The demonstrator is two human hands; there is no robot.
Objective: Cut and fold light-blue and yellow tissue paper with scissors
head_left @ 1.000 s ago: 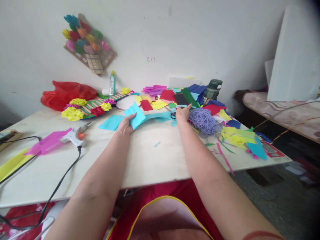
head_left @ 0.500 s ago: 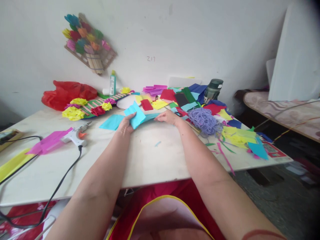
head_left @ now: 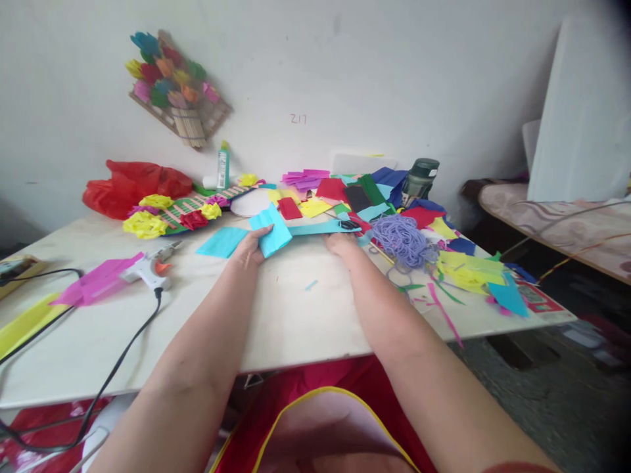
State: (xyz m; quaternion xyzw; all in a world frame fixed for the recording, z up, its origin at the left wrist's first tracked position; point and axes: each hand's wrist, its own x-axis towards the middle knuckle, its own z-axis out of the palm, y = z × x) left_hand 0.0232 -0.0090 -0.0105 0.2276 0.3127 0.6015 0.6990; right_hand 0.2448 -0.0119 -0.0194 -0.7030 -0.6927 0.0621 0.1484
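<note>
My left hand (head_left: 252,247) grips a folded piece of light blue crepe paper (head_left: 272,231), thumb on top. From it a long light blue strip (head_left: 315,228) stretches to the right. My right hand (head_left: 340,244) is at the strip's far end, its fingers mostly hidden by the paper. Just above that hand are the black handles of what look like scissors (head_left: 349,225). Another light blue paper piece (head_left: 221,242) lies flat left of my left hand.
A glue gun (head_left: 154,268) with a black cord lies at left on pink paper (head_left: 98,281). Coloured paper scraps and a purple yarn tangle (head_left: 401,240) crowd the right side. A flower-decorated green piece (head_left: 185,213), red plastic bag (head_left: 135,187) and dark bottle (head_left: 421,176) stand behind.
My right hand has moved right, and the blue strip now reaches further right and lies straighter. My left hand has shifted slightly right with the folded paper.
</note>
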